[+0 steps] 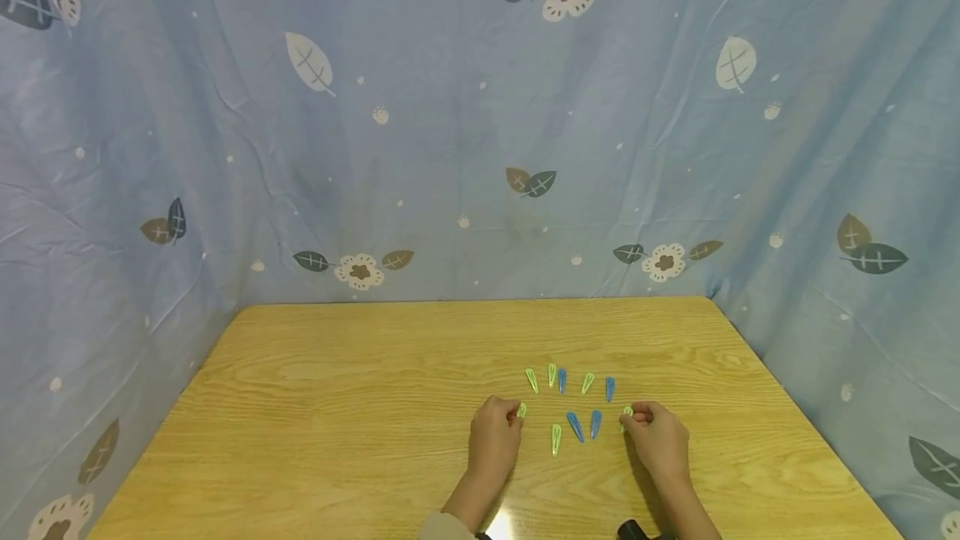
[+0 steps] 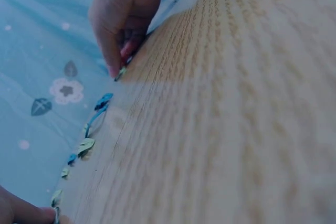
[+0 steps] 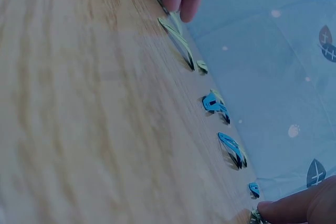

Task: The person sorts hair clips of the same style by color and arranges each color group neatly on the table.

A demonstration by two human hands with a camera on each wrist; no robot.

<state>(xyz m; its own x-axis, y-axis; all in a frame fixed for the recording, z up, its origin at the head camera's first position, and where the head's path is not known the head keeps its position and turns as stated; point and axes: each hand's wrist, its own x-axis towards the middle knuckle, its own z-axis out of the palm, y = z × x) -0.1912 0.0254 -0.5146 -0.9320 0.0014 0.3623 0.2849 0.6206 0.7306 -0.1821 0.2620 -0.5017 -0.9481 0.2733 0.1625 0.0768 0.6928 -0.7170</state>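
Hanging at 12 o'clock, a patterned curtain (image 1: 450, 119) is positioned beyond the desk (image 1: 337, 407). By the left hand (image 1: 493, 438), at 8 o'clock of eight loose blue and green hair clips (image 1: 556, 440), one green clip (image 1: 522, 411) is pinched; by the right hand (image 1: 662, 443), at 4 o'clock, a second clip (image 1: 627, 412) is pinched.

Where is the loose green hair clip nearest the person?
In the head view, the green clip lies right of centre on the table, between left hand and right hand, just left of two blue clips.
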